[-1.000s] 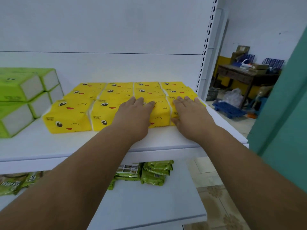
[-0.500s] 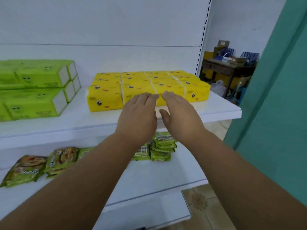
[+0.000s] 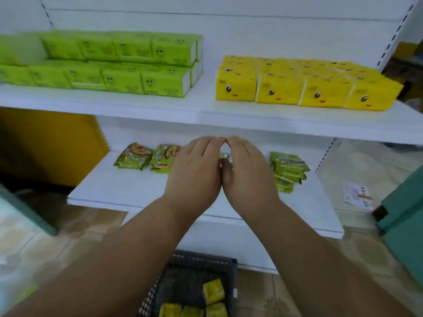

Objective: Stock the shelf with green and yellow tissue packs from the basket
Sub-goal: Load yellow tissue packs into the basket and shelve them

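Our left hand [image 3: 194, 172] and right hand [image 3: 249, 177], flat and empty, hover above the dark plastic basket [image 3: 219, 271], ready for yellow tissue packs [image 3: 212, 294] below.

The shelf [image 3: 206, 106] looks like smooth white painted metal with a matt finish. The yellow packs [image 3: 304, 88] and green packs [image 3: 123, 81] wear thin plastic film with a slight sheen. The noodle packets [image 3: 288, 170] on the lower shelf [image 3: 128, 188] are glossy, crinkled plastic. The basket [image 3: 201, 266] is dark perforated plastic, matt. The floor [image 3: 68, 227] is smooth patterned tile with a dull shine. Both hands are bare skin.
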`<action>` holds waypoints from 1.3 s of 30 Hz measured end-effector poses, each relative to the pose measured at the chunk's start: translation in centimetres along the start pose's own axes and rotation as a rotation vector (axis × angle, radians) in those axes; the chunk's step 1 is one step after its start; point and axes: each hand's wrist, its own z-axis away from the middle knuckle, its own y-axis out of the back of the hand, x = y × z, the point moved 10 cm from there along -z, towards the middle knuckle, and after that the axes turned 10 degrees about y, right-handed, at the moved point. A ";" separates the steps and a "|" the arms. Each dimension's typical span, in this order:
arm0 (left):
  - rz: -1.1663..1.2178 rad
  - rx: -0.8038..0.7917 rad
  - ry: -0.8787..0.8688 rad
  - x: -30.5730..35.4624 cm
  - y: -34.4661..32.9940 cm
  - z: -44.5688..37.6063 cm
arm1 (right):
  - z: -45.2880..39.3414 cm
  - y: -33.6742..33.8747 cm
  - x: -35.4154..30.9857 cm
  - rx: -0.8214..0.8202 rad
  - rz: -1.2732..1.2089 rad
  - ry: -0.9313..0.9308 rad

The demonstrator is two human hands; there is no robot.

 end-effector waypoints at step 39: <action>0.250 -1.156 0.631 -29.3 -54.1 54.2 | 46.1 -62.1 20.0 -0.735 -0.249 -0.943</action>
